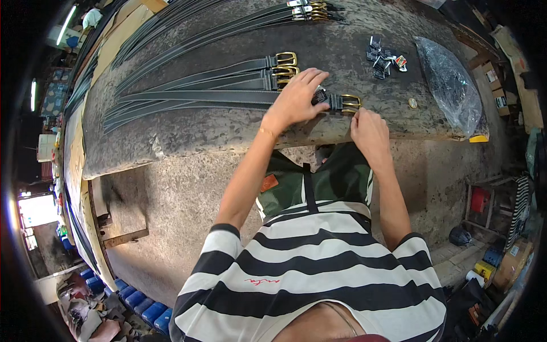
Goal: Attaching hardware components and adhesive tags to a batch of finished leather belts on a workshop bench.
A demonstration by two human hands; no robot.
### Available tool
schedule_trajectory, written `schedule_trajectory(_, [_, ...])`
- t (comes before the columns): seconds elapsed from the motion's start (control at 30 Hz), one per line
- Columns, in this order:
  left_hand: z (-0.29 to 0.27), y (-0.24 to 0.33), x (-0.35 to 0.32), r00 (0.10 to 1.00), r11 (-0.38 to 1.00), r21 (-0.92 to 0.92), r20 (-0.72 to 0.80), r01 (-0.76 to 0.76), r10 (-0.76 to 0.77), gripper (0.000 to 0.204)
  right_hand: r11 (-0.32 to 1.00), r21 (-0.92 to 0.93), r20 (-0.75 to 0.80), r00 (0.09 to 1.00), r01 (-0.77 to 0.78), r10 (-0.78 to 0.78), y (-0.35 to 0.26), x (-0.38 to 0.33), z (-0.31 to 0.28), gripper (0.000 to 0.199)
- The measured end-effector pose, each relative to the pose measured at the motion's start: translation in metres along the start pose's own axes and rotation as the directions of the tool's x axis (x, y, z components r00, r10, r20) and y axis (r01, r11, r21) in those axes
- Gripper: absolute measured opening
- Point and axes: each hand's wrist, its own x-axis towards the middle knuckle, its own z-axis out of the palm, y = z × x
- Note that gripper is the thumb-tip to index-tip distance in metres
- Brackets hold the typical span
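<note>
A dark grey belt [228,97] with light edge stitching lies across the near part of the table, its gold buckle [351,104] to the right. Over the strap close to the buckle is my left hand [293,101], thumb and fingers closing on the belt beside a small dark tag [320,94]. My right hand [371,134] has curled fingers at the near right corner of the buckle, gripping its edge. Just beyond my left hand lie several similar belts with gold buckles [286,58], partly covered by that hand.
Farther back, more belts [239,25] lie bundled with white tags [302,10]. A small pile of dark tags [384,60] sits at the right, near a clear plastic bag [450,85] and a small round object [412,103]. The table's near edge [211,152] runs before me.
</note>
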Motion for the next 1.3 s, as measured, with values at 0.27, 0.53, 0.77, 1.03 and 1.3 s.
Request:
schedule_trajectory(0.27, [-0.023, -0.021, 0.034, 0.833, 1.000, -0.019, 0.552, -0.024, 0.030, 0.044, 0.850, 0.527, 0.074, 0.997, -0.010, -0.035, 0.005, -0.007, -0.012, 0.014])
schedule_trajectory(0.53, [-0.034, 0.000, 0.030, 0.894, 0.999, 0.048, 0.449, -0.022, -0.002, 0.034, 0.749, 0.655, 0.146, 0.989, -0.101, 0.005, 0.022, -0.003, 0.004, 0.021])
schedule_trajectory(0.77, [-0.023, -0.015, 0.006, 0.928, 0.992, -0.008, 0.351, -0.127, 0.122, 0.036, 0.307, 0.902, 0.364, 0.917, -0.302, -0.166, 0.033, -0.002, 0.003, 0.018])
schedule_trajectory(1.03, [-0.018, -0.029, 0.019, 0.936, 0.973, -0.098, 0.270, -0.208, 0.227, 0.027, 0.443, 0.894, 0.100, 0.994, -0.070, -0.046, 0.035, 0.001, 0.018, 0.016])
schedule_trajectory(1.3, [-0.018, -0.031, 0.032, 0.930, 0.952, -0.246, 0.357, 0.184, -0.087, 0.025, 0.414, 0.900, 0.159, 0.987, -0.138, -0.017, 0.038, 0.004, 0.024, 0.014])
